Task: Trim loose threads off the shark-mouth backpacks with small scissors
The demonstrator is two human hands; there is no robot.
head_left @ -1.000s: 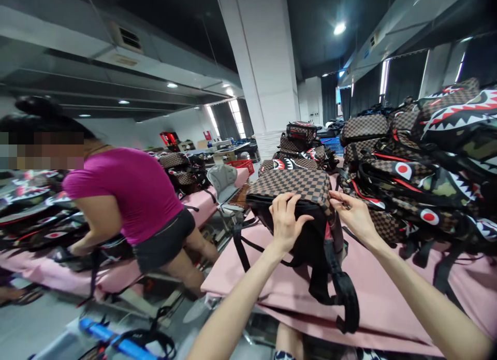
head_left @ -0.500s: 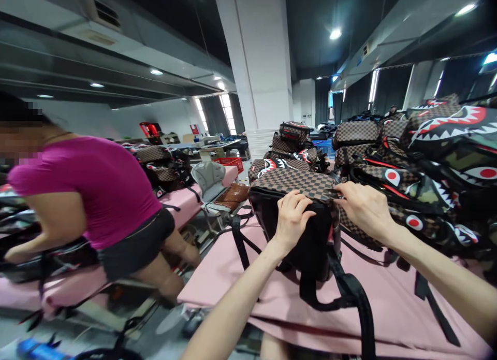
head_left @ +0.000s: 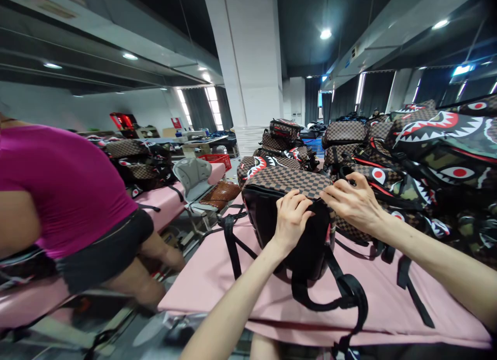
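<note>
A backpack [head_left: 287,181] with a brown-and-black checked panel on top and a black side toward me sits on the pink-covered table [head_left: 217,277]. My left hand [head_left: 290,220] is closed over the near edge of the checked panel, thumb toward the right. At the panel's right corner my right hand [head_left: 351,202] pinches the same edge, its fingertips close to the left hand's. Black straps [head_left: 351,287] of the backpack hang down toward the table's front edge. What lies under the fingers is hidden.
Shark-face and checked backpacks [head_left: 446,147] are piled on the right, with a smaller stack [head_left: 285,134] behind. A grey chair [head_left: 194,181] stands left of the table. A person in a magenta top [head_left: 66,189] bends at the far left. A white pillar [head_left: 248,65] rises behind.
My right hand has slid left along the panel edge toward my left hand, its fingers shifted in grip. The view has turned slightly right. The person at left appears farther left.
</note>
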